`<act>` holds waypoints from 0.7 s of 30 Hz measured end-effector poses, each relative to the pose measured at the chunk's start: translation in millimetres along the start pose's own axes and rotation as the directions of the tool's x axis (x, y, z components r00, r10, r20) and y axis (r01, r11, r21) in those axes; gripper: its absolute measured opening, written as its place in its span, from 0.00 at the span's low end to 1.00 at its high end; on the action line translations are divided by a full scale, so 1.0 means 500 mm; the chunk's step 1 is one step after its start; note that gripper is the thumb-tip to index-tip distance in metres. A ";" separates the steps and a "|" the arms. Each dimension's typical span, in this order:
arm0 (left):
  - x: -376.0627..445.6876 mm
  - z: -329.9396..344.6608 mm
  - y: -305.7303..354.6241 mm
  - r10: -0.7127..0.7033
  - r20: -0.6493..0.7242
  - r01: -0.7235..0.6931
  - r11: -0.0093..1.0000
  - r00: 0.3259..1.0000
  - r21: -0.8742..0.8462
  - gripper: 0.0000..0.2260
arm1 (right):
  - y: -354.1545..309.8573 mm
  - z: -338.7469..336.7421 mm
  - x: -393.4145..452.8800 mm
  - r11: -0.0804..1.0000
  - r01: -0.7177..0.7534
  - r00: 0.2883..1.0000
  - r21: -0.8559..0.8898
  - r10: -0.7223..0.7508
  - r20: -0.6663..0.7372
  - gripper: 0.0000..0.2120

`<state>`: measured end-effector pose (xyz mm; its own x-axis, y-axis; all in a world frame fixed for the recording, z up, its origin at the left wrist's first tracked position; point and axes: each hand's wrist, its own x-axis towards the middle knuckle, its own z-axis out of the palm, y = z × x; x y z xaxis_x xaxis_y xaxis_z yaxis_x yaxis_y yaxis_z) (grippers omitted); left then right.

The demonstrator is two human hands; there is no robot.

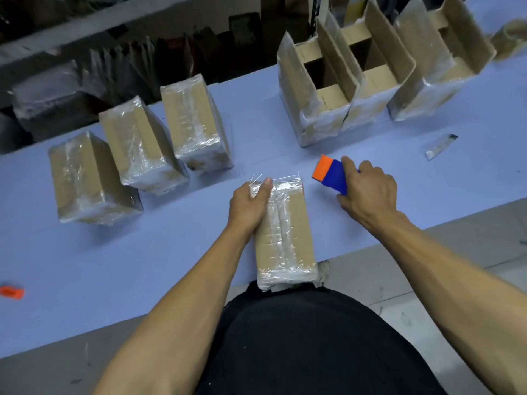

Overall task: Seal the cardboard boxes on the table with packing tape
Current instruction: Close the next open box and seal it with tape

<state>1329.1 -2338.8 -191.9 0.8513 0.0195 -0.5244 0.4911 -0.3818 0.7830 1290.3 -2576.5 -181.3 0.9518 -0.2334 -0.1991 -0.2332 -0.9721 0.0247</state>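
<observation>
A pale blue table is seen carrying 3 taped boxes toward its far left edge, 3 open boxes far right, 1 taped box at the near edge.

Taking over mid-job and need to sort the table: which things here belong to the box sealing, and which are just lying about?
In the job:
- taped box, held by the left hand
- blue and orange tape dispenser, in the right hand
- three sealed boxes
- three open boxes

Lying about:
- utility knife
- small orange object, table's left edge
</observation>
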 end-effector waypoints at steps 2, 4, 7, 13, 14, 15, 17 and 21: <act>0.002 -0.002 0.000 0.016 -0.016 -0.015 0.999 1.000 0.033 0.22 | -0.029 0.004 0.017 0.999 0.002 1.000 0.041 -0.002 -0.003 0.40; 0.001 -0.009 0.001 0.034 -0.008 -0.033 0.997 0.999 0.070 0.22 | -0.070 0.018 0.021 0.993 0.026 0.999 0.117 -0.029 0.029 0.41; 0.009 -0.023 -0.003 0.039 -0.002 -0.038 0.994 0.999 0.101 0.22 | -0.117 0.051 0.029 0.980 0.046 0.963 0.196 -0.096 0.251 0.41; 0.000 -0.025 -0.018 -0.004 -0.046 0.000 0.996 0.999 -0.090 0.24 | -0.137 0.033 0.017 0.699 -0.068 0.997 0.712 0.072 0.025 0.15; -0.002 -0.023 -0.019 -0.014 -0.106 -0.002 0.989 0.994 -0.148 0.21 | -0.142 0.021 0.010 0.512 -0.126 0.992 0.849 0.085 0.096 0.13; -0.006 -0.020 -0.018 -0.021 -0.136 -0.007 0.980 0.991 -0.201 0.16 | -0.151 0.011 0.002 0.343 -0.182 0.983 0.921 0.049 0.175 0.12; -0.016 -0.014 -0.013 -0.014 -0.139 -0.019 0.972 0.990 -0.233 0.08 | -0.174 -0.003 -0.012 0.252 -0.219 0.974 0.943 0.005 0.225 0.11; -0.028 -0.017 0.018 0.017 -0.177 -0.085 0.919 0.984 -0.385 0.03 | -0.204 -0.035 -0.011 0.222 -0.120 0.986 0.968 0.138 0.091 0.06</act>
<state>1322.9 -2334.6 -174.6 0.8788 0.1767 -0.4432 0.4498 0.0027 0.8931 1312.6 -2476.6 -165.4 0.8884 -0.3626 -0.2817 -0.3587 -0.1653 -0.9187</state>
